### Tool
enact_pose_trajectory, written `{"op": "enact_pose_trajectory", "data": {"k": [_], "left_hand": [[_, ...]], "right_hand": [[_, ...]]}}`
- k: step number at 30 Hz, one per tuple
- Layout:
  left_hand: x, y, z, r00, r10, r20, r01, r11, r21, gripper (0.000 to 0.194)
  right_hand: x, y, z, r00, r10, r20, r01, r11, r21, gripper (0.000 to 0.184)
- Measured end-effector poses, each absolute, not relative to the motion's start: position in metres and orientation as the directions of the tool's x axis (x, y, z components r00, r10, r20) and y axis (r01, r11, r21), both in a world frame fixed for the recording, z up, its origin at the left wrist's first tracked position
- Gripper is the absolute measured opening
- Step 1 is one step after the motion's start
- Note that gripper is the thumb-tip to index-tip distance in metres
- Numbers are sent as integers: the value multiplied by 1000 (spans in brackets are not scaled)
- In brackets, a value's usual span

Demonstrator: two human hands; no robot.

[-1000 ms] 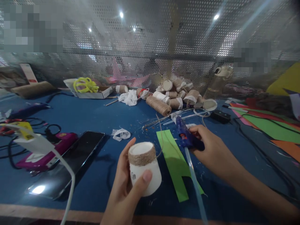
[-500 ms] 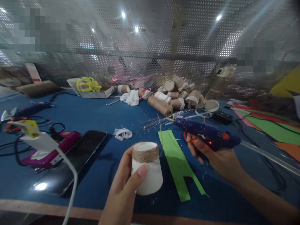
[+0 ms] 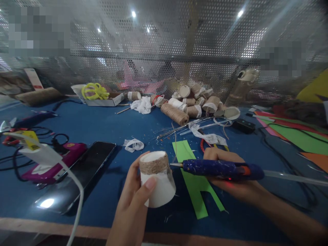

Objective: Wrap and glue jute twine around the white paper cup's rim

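Observation:
My left hand (image 3: 133, 201) holds an upturned white paper cup (image 3: 157, 186) with brown twine wound around its upper band. My right hand (image 3: 230, 177) grips a blue glue gun (image 3: 220, 168) held level, its nozzle pointing left and almost touching the cup's twine band. A clear glue stick (image 3: 294, 177) sticks out of the gun's back to the right. A loose strand of twine (image 3: 175, 140) runs from the cup toward the back of the table. Under the gun lies a green paper strip (image 3: 194, 181).
A blue table (image 3: 102, 126) carries a dark phone (image 3: 77, 176), a magenta glue gun (image 3: 58, 160) with cables, a twine spool (image 3: 175, 114), a heap of twine-wrapped cups (image 3: 200, 100), red-handled scissors (image 3: 205, 145) and coloured paper sheets (image 3: 294, 136). A perforated metal screen (image 3: 164, 51) closes the back.
My right hand lifted the blue glue gun, swung it level and brought its nozzle left to the cup's twine band. My left hand tilted the cup slightly.

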State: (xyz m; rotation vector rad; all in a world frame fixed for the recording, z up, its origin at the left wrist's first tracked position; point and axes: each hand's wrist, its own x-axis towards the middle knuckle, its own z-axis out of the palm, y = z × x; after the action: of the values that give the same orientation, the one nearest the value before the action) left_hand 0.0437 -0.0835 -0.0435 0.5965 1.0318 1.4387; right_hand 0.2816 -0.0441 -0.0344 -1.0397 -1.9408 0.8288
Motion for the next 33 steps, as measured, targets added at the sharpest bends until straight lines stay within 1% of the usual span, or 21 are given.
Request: {"op": "enact_pose_trajectory", "data": {"k": [5, 14, 19, 22, 27, 33], "left_hand": [[45, -85, -43, -170, 966, -197, -505, 86, 859, 53], [43, -84, -48, -153, 970, -190, -476, 96, 874, 62], [44, -84, -45, -172, 967, -188, -441, 95, 892, 58], [45, -85, -44, -168, 967, -191, -440, 100, 892, 58], [44, -85, -45, -151, 967, -204, -444, 118, 888, 64], [45, -85, -46, -165, 965, -202, -423, 116, 898, 64]], "right_hand": [[281, -44, -35, -386, 872, 300, 372, 445, -814, 28], [279, -45, -33, -314, 907, 282, 445, 402, -800, 24], [278, -45, -31, -289, 925, 248, 474, 363, -802, 27], [278, -46, -31, -285, 930, 233, 476, 348, -808, 28], [280, -47, -31, -294, 927, 232, 476, 353, -805, 30], [279, -48, -31, -301, 923, 239, 490, 365, -792, 30]]}}
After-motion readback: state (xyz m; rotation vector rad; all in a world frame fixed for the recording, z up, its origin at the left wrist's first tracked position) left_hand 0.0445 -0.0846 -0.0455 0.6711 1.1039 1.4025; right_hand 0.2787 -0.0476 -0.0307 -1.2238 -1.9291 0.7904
